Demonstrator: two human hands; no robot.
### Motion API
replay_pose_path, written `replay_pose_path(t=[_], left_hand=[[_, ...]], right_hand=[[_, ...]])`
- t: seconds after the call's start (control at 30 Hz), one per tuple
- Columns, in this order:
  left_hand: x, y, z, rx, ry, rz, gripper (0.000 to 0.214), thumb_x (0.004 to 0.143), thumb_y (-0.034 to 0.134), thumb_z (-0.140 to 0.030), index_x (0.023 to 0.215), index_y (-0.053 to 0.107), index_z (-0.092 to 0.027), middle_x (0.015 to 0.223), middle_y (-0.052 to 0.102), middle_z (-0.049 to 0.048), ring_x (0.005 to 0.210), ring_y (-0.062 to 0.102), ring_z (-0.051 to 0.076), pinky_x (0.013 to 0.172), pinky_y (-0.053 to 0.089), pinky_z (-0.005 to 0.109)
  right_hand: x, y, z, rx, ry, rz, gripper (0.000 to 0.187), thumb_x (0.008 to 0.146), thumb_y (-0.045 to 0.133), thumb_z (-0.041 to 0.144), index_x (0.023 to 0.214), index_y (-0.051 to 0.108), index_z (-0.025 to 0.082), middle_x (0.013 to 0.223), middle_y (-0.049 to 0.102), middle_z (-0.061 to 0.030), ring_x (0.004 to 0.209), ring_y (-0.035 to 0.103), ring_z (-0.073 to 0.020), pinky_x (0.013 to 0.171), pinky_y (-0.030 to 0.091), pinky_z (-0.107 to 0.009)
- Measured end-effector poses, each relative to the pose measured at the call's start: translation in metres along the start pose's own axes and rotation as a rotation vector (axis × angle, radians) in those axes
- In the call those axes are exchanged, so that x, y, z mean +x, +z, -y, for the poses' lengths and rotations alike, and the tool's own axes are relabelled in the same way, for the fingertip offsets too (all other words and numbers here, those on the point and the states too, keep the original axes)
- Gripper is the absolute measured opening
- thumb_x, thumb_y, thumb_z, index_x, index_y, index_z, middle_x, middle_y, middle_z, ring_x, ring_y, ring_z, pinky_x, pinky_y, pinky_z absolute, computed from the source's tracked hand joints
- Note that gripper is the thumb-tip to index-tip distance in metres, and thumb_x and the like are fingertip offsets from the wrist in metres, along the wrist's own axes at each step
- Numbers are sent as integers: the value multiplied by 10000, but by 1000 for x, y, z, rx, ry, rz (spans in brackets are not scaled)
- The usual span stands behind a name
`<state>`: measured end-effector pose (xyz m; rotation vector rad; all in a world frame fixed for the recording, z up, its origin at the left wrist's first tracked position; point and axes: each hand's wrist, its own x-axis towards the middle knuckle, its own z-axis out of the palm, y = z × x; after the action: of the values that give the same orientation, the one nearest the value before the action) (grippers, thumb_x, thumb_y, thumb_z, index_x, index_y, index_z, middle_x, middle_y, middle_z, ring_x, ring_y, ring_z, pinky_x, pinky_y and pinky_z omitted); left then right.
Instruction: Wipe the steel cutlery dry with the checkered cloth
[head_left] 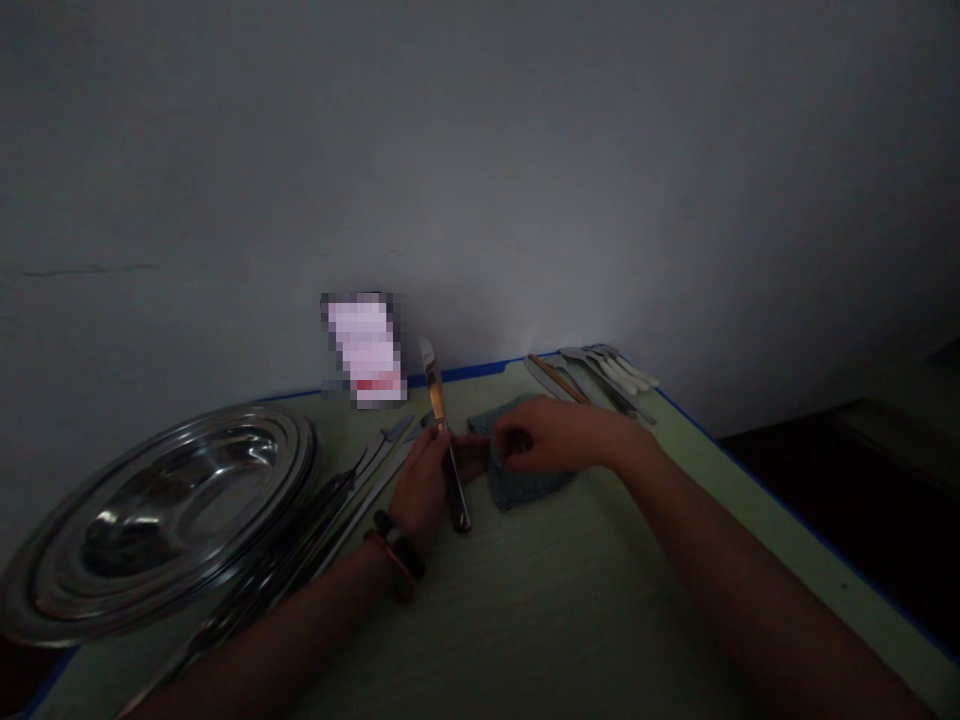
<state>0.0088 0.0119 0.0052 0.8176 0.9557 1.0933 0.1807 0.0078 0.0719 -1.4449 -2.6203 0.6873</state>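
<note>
In the head view my left hand (421, 478) is closed around a table knife (436, 395). The knife's blade points up and away from me, and its dark handle end hangs down toward the table. My right hand (559, 432) is just to the right, fingers curled in a pinch on a blue-grey folded cloth (529, 490). Its fingertips are partly hidden, and the cloth's lower part hangs or lies below the hand. Several metal knives and forks (360, 465) lie beside my left forearm, partly covered by it.
Stacked shiny metal plates (67, 570) stand at the left. More cutlery (592, 380), some with white handles, lies at the far right. A lit, blurred phone (366, 345) leans on the wall behind the green table (525, 620), which has a blue edge.
</note>
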Motion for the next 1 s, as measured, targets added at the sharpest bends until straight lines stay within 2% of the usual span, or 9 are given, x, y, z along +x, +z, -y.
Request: replay_pose_path(t=[0.07, 0.23, 0.37, 0.5, 0.6, 0.73, 0.8, 0.9, 1.0], left_hand=[[1, -1, 0, -1, 3, -7, 125, 901, 446, -184, 801, 520, -171, 743, 714, 53, 764, 703, 197, 781, 561, 383], [1, -2, 1, -13, 17, -9, 117, 888, 462, -196, 788, 519, -174, 730, 692, 34, 771, 690, 188, 769, 557, 373], [0, -3, 2, 16, 35, -15, 122, 872, 490, -224, 766, 523, -173, 686, 665, 14, 691, 674, 170, 728, 557, 347], [0, -3, 1, 38, 56, -35, 138, 860, 500, -231, 738, 520, -171, 652, 635, -2, 655, 652, 151, 671, 552, 300], [0, -3, 1, 55, 63, -29, 153, 844, 515, -272, 728, 513, -172, 645, 624, -7, 638, 642, 151, 637, 537, 282], [0, -5, 3, 84, 78, -20, 178, 819, 543, -324, 727, 512, -174, 661, 628, -4, 661, 632, 157, 655, 515, 279], [1, -6, 4, 123, 106, -26, 197, 818, 541, -350, 729, 526, -174, 666, 626, -7, 664, 622, 153, 669, 498, 274], [0, -7, 4, 209, 163, -29, 217, 820, 528, -363, 711, 540, -175, 658, 617, -12, 624, 587, 135, 625, 461, 245], [0, -7, 5, 213, 174, -4, 216, 828, 517, -365, 710, 514, -183, 631, 597, -27, 548, 536, 110, 540, 426, 215]], right_hand=[[0, 0, 0, 25, -16, -11, 164, 725, 542, 221, 853, 643, 199, 775, 656, -10, 673, 560, -127, 569, 360, -233], [3, 6, 1, -5, 24, 58, 116, 730, 540, 225, 808, 618, 189, 770, 648, -21, 663, 542, -132, 565, 345, -243], [5, 10, 1, 41, -6, -63, 153, 770, 511, 261, 872, 596, 186, 827, 648, -36, 705, 541, -140, 580, 350, -246], [4, 8, 3, 93, -17, -89, 152, 770, 518, 262, 872, 599, 182, 837, 646, -31, 717, 543, -131, 598, 365, -239], [5, 8, 5, 96, -31, -17, 170, 764, 533, 272, 881, 615, 181, 811, 648, -25, 694, 547, -125, 581, 361, -235], [9, 14, 7, 134, -20, 218, 199, 744, 563, 303, 882, 643, 185, 838, 664, -23, 716, 585, -138, 597, 386, -241], [9, 15, 6, 117, 29, 213, 261, 708, 608, 346, 917, 626, 191, 890, 659, -31, 766, 590, -160, 603, 391, -252], [5, 15, 5, 51, 117, 79, 479, 613, 694, 423, 1015, 566, 196, 996, 623, -54, 876, 573, -206, 661, 410, -285], [1, 15, 8, -25, 214, 108, 654, 542, 748, 419, 1103, 516, 177, 1127, 563, -104, 963, 564, -261, 744, 437, -347]])
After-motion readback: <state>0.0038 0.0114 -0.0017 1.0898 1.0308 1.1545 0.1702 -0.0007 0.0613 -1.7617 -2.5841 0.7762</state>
